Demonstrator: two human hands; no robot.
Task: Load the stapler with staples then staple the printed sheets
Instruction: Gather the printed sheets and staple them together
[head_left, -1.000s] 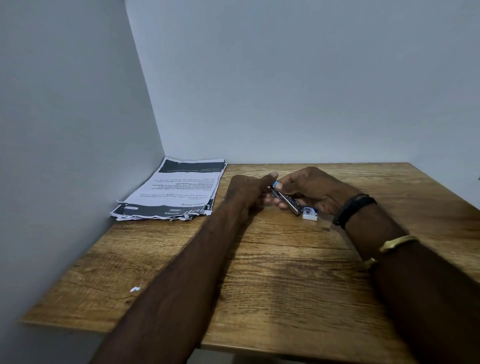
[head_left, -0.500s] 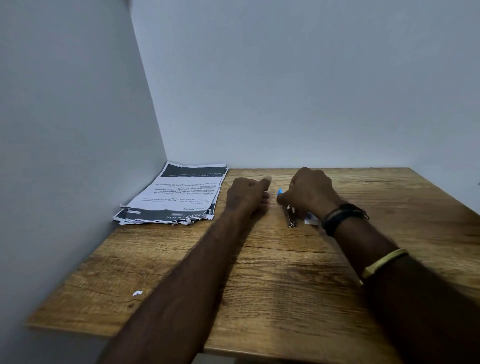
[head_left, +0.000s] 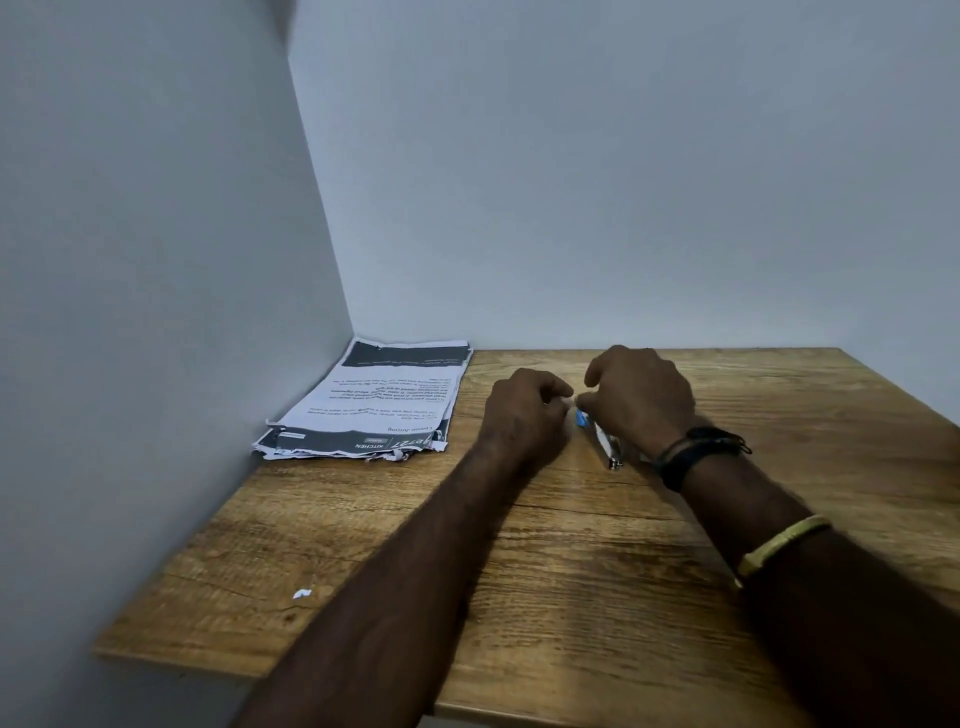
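A small metal stapler (head_left: 604, 441) with a blue front end lies on the wooden table (head_left: 597, 571), angled toward me. My right hand (head_left: 641, 400) arches over its front half, thumb and fingers closed on the blue end. My left hand (head_left: 524, 413) is curled just left of it, and its fingertips meet my right thumb at the stapler's tip. Whether anything is pinched between them is hidden. The printed sheets (head_left: 379, 402) sit in a ragged stack at the back left corner, apart from both hands.
Grey walls close off the table on the left and behind. A small white paper scrap (head_left: 302, 593) lies near the front left edge. My right wrist wears a black band (head_left: 696, 452) and a yellow bangle (head_left: 779, 543).
My right hand turned palm-down over the stapler, which went from raised to lying on the table. My left hand stayed curled at its tip. The white box by my right wrist is hidden now.
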